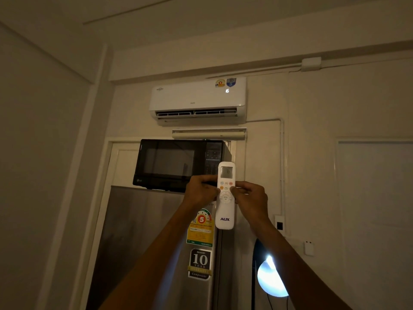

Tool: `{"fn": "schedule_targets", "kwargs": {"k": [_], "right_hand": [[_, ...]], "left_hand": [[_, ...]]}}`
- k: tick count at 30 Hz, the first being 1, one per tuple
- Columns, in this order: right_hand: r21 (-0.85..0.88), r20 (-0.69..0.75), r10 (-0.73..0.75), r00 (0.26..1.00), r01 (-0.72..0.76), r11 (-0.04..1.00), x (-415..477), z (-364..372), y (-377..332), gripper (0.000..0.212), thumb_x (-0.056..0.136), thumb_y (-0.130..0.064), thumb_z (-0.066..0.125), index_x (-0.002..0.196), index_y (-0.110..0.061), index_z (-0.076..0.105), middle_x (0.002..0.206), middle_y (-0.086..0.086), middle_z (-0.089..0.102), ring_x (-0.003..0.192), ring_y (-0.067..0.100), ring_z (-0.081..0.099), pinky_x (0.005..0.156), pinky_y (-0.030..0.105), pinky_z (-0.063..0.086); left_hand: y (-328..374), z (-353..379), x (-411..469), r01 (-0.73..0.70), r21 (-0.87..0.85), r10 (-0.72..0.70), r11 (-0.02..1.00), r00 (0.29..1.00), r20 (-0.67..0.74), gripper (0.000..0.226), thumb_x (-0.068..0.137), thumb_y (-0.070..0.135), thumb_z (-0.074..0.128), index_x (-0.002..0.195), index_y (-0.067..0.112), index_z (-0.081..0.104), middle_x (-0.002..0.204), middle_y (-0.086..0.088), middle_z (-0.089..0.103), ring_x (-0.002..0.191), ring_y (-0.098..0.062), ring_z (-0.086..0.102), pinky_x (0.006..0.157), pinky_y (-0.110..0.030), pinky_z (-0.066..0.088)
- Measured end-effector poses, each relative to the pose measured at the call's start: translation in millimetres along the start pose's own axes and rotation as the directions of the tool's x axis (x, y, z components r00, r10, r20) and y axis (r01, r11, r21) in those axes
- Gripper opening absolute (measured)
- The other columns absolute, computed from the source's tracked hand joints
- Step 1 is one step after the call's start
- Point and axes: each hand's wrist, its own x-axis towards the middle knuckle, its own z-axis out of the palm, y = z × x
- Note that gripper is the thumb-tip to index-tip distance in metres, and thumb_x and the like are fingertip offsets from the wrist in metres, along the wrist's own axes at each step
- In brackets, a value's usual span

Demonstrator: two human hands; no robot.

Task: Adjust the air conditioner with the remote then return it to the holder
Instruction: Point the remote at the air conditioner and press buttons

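A white air conditioner [197, 100] hangs high on the wall, its louvre open and its display lit with 16. I hold a white AUX remote [225, 211] upright in front of me, its small screen on. My left hand [201, 192] grips the remote's left side. On the right side is my right hand [251, 198], with the thumb resting on a button at the right of the button rows. A white remote holder [308, 248] is fixed to the wall at lower right, with nothing in it.
A black microwave [176, 164] sits on top of a steel fridge [156, 242] covered with stickers, directly behind my hands. A fluorescent tube fitting [209, 133] runs below the air conditioner. A bright round lamp [271, 278] glows at lower right. A wall switch [279, 223] is nearby.
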Motion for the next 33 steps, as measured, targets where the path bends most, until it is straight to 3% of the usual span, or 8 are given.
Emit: {"fn": "schedule_targets", "kwargs": {"k": [17,33], "right_hand": [[0.016,-0.006,0.001,1.000,-0.001,1.000,1.2,-3.5,-0.1,0.031,0.084,-0.015,0.066,0.114,-0.006,0.066,0.114,0.015,0.070,0.098,0.028,0.069,0.085,0.047,0.057],[0.031,-0.010,0.026,1.000,-0.026,0.999,5.1,-6.1,0.2,0.029,0.083,-0.013,0.067,0.111,-0.006,0.066,0.113,0.015,0.070,0.096,0.028,0.069,0.083,0.043,0.058]], "left_hand": [[5.2,3.7,1.2,-0.016,0.033,0.016,0.999,1.000,0.003,0.040,0.084,0.002,0.064,0.123,0.010,0.061,0.124,-0.015,0.066,0.113,-0.030,0.065,0.089,-0.044,0.057],[7.7,6.8,1.2,0.018,0.036,-0.019,0.999,1.000,0.019,0.042,0.083,0.001,0.065,0.123,0.010,0.061,0.126,-0.015,0.065,0.114,-0.031,0.064,0.090,-0.044,0.057]]}}
